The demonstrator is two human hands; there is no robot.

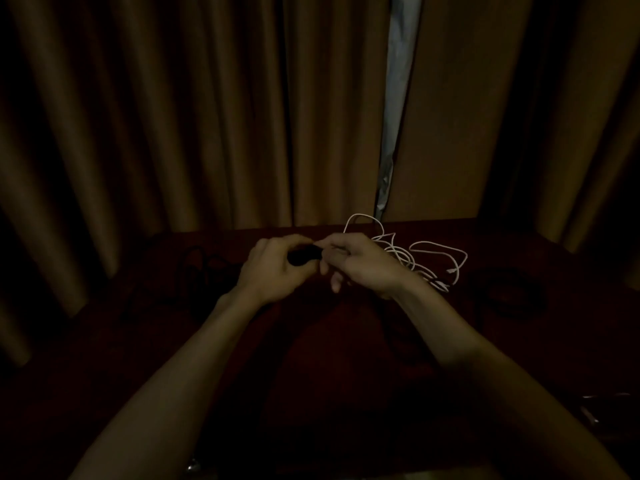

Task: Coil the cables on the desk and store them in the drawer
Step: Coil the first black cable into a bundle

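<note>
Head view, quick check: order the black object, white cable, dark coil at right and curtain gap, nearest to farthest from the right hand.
1. Black object: at the right hand's fingertips, gripped by the left hand.
2. White cable: just behind it, to the right.
3. Dark coil: far right on the desk.
4. Curtain gap: behind the desk.

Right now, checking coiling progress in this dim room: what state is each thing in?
Left hand: grips a black object.
Right hand: pinches that object's end.
White cable: loose, tangled on desk.
Left black cable: loose, uncoiled.
Right black cable: seemingly coiled.
Curtains: slightly parted.
</note>
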